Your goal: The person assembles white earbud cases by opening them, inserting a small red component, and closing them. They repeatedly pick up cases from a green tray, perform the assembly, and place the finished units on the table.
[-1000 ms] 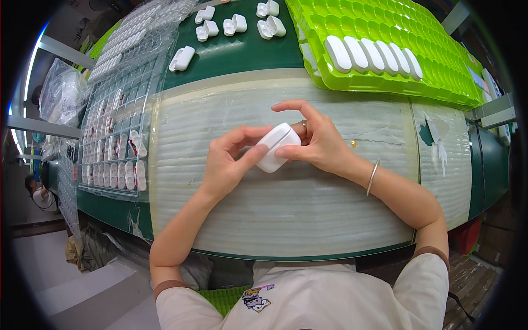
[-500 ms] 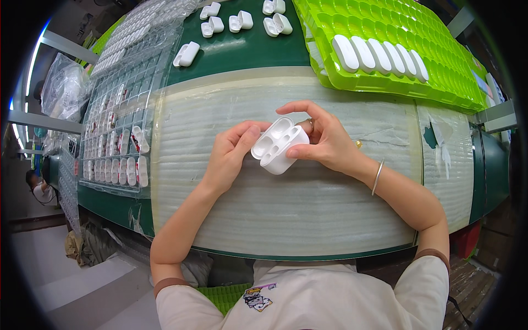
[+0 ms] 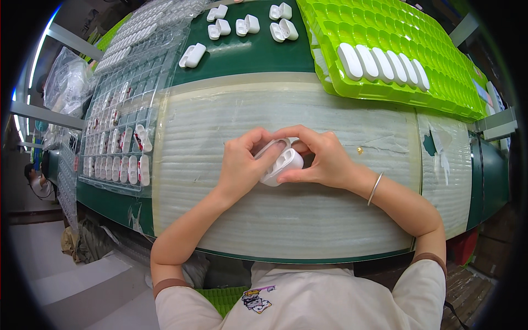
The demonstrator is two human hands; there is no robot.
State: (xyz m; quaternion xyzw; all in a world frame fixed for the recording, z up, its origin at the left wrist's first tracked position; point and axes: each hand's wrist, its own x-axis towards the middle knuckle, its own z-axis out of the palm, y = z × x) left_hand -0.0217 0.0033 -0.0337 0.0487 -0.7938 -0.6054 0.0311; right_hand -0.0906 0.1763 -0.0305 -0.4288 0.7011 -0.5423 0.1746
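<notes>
Fingers (image 3: 297, 131) (curved from both sides) hold an open case (image 3: 288, 164).

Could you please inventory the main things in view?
Table: 1, green, centre
Sheet: 1, whitish, on table
Held case: 1, white, open, centre
Open cases: 6, white, on table
Green tray: 1+, green, upper right
Oblong pieces: 6, white, in green tray
Clear trays: several, transparent, left
Small parts: many, white, in clear trays
Plastic bag: 1+, clear, upper left
Gold piece: 1, gold, on sheet
Co-worker: 1, pale top, far left
Shirt: 1, cream, bottom
Bracelet: 1, silver, right wrist
Left hand: 1, bare, on case
Right hand: 1, bare, on case
</notes>
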